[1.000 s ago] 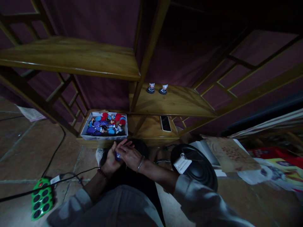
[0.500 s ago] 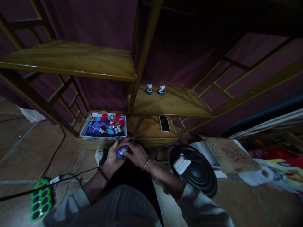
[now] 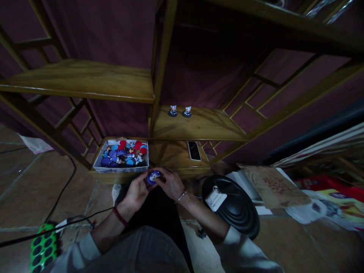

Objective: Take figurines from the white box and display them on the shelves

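Between my two hands is a small figurine [image 3: 154, 177] with a round purple-blue base and a whitish figure on it. My left hand [image 3: 137, 192] has its fingers closed round the base from the left. From the right, the fingers of my right hand [image 3: 172, 184] grip the same figurine. Just beyond my hands, a shallow white box [image 3: 121, 170] holds several figurines with purple, light blue and red bases. Two similar figurines, one at the left [image 3: 173, 111] and one at the right [image 3: 187, 112], stand upright on dark bases on the wooden shelf [image 3: 199, 129].
A phone [image 3: 194, 151] lies on the lower shelf. To my right a black ribbed round object [image 3: 236, 206] bears a white tag. Cardboard [image 3: 273, 186] and plastic packaging [image 3: 338, 206] lie beyond it. On the left floor are a green power strip [image 3: 43, 248] and a black cable [image 3: 68, 185].
The view has shifted a little. My hands have moved slightly to the right and away from me, with the figurine turned a little between them. The figurines on the shelf stay put.
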`<state>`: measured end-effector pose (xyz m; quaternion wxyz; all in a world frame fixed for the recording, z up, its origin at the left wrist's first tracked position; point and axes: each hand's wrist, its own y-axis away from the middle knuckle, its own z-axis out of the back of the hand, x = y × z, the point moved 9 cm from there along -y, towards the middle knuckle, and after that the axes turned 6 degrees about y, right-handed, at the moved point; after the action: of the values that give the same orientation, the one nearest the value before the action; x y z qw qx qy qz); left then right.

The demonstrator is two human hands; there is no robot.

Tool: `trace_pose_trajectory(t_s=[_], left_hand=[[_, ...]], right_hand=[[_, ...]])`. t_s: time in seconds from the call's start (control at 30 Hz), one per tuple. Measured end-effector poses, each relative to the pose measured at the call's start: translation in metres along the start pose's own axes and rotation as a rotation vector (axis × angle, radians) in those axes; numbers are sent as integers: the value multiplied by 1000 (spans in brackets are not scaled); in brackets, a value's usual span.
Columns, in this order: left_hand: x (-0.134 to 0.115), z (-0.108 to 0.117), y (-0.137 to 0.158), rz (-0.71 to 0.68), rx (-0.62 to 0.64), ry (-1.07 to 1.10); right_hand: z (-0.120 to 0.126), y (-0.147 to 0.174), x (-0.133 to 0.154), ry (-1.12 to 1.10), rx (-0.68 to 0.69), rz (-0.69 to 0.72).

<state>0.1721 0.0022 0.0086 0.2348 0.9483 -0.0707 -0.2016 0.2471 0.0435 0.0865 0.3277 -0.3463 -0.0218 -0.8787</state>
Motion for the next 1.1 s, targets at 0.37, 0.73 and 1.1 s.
trace_pose_trajectory(t_s=[0.37,0.73,1.1], left_hand=[[-5,-33,13,-145,96,-199],[-5,-73,14,-220,135,-207],[-8,-105,6,-298,186,-251]], right_hand=[[36,1,-10,-41,-65,-117],[74,3,-12,-94,-218,-40],[100,1,-16,-36,-280,-47]])
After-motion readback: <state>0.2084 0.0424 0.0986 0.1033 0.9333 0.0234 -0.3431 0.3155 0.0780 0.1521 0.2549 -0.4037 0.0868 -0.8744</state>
